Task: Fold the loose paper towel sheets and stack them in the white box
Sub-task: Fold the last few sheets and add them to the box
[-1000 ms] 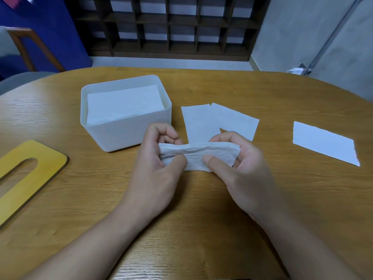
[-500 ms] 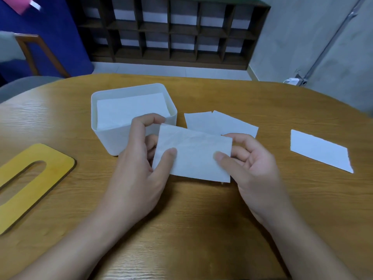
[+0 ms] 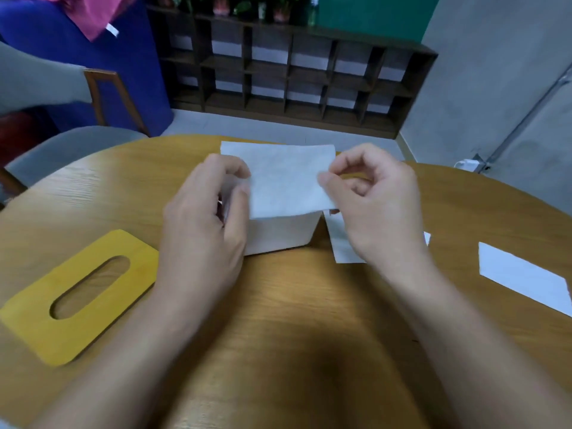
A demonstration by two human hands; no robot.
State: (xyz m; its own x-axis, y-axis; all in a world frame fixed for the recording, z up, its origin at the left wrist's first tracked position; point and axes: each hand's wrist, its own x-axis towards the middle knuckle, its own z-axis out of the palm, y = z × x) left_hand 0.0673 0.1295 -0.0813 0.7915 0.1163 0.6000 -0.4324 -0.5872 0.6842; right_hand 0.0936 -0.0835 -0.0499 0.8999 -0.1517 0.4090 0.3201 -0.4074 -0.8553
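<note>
You hold a folded paper towel sheet point(image 3: 288, 181) over the white box point(image 3: 280, 235), one hand at each side. Your left hand point(image 3: 205, 224) pinches its left edge, thumb against curled fingers; your right hand point(image 3: 376, 205) pinches the right edge between thumb and forefinger, the other fingers curled loosely. The sheet hides the box's opening, so only the near wall shows below it.

On the wooden table point(image 3: 278, 320), a loose sheet point(image 3: 345, 243) lies just right of the box, partly under your right hand. Another loose sheet point(image 3: 523, 275) lies well apart, near the right edge. To the left rests a yellow wooden lid point(image 3: 55, 329) with an oval slot.

No brand, label or writing can be read on the box, the sheets or the lid. A white tag point(image 3: 113, 29) hangs from pink cloth at the upper left, too blurred to read.
</note>
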